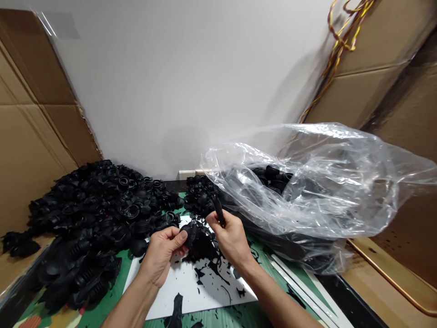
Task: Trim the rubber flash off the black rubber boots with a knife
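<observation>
My left hand (165,250) pinches a black rubber part (190,231) between thumb and fingers, over a white sheet (170,298). To its right, my right hand (230,234) is closed around a dark strip-like piece (219,210) that points upward; whether it is a tool or rubber I cannot tell. The two hands are apart. Between and below them, black scraps (205,248) lie heaped on the sheet, with thin curled trimmings scattered toward its front edge.
A large heap of black ribbed rubber parts (99,205) covers the left side. On the right a clear plastic bag (327,191) holds more black parts. White strips (300,291) lie on the green surface (266,269). Cardboard (37,114) stands at both sides, and yellow-red wires (336,59) hang at upper right.
</observation>
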Demonstrator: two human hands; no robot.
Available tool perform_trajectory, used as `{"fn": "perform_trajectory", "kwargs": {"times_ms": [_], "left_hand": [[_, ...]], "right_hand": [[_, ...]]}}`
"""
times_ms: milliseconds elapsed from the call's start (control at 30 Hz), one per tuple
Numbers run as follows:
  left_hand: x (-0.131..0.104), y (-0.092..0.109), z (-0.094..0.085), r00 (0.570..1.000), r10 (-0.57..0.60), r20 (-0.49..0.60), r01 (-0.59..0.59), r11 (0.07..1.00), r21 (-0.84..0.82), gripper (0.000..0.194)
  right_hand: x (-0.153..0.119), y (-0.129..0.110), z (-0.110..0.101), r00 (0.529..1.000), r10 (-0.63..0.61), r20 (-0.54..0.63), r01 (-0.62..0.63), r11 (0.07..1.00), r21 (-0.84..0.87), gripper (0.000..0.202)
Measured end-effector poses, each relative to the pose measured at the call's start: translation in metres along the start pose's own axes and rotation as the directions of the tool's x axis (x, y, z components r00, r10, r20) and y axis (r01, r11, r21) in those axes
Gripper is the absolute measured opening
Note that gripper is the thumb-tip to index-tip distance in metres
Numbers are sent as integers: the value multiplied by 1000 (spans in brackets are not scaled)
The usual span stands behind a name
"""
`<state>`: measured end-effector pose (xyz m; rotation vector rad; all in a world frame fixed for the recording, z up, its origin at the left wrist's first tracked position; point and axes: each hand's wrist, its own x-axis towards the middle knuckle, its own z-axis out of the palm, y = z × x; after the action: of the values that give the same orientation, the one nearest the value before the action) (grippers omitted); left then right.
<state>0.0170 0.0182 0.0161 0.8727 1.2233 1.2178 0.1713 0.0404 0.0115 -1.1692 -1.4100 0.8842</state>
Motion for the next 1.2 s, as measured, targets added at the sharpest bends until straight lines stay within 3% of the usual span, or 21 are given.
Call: {"fn": "perform_trajectory", "kwargs": {"times_ms": [133, 233, 333, 500, 700, 1000, 1200], "left_hand": [[0, -4, -1, 999, 6, -35, -8, 999, -52, 34], [-3, -3, 2, 1000, -17, -4, 16, 993, -113, 32], [-5, -3, 3, 997, -72, 32, 77, 980, -185, 32], [-2, -8, 0, 992, -78, -95, 51, 964, -261, 35], [-3, -13, 0, 982, -71, -173, 19, 958, -287, 38], [-4, -13, 3, 974, -95, -208, 32, 958, -286, 40], [-5, -13, 5, 975, -73, -211, 14, 963, -269, 39]], "right_hand": [[-7, -2, 8, 984, 34, 176, -31, 999, -22, 24], [-9, 0, 15, 990, 22, 142, -20, 1000, -16, 24], [-6, 2, 11, 996, 4, 91, -13, 995, 94, 25], [-2, -5, -7, 993, -106, -60, 113, 984, 141, 26], [-9, -5, 7, 1000, -15, 5, 12, 893, 450, 27], [-17, -2, 14, 992, -98, -77, 113, 967, 228, 15], [-16, -1, 17, 993, -76, -87, 96, 964, 247, 15]]}}
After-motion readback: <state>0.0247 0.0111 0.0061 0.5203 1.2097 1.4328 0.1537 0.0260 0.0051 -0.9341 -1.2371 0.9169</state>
